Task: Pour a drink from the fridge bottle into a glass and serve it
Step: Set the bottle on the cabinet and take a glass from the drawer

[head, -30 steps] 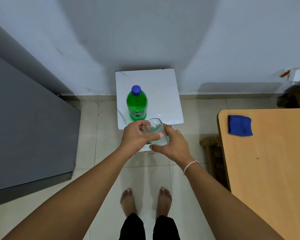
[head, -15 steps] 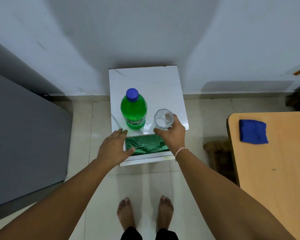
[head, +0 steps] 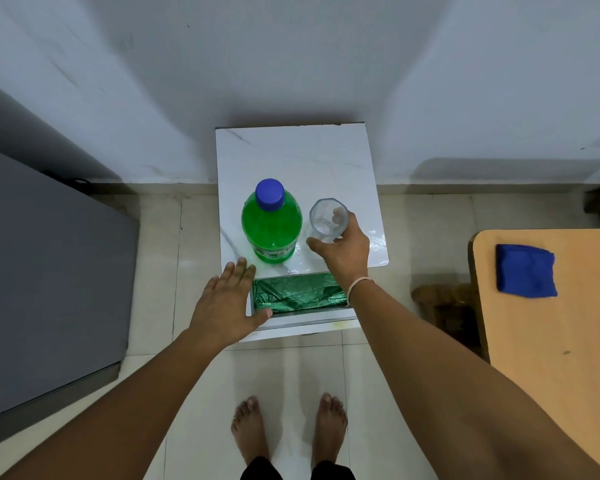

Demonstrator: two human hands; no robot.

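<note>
A green plastic bottle (head: 271,226) with a blue cap stands upright on the white marble-top cabinet (head: 293,157). Just right of it is an empty clear glass (head: 327,219), upright on the top, with my right hand (head: 343,251) wrapped around its near side. My left hand (head: 226,303) lies flat with fingers spread on the left front corner of the cabinet's pulled-out drawer (head: 302,325), whose inside is lined with green foil (head: 298,294).
A grey fridge (head: 45,278) stands at the left. A wooden table (head: 548,327) with a folded blue cloth (head: 525,271) is at the right, a dark wooden stool (head: 444,306) beside it. My bare feet (head: 288,427) are on the tiled floor.
Both hands held the glass over the drawer a second ago. My right hand carried it up onto the cabinet top beside the bottle; my left hand let go and dropped to the drawer's edge.
</note>
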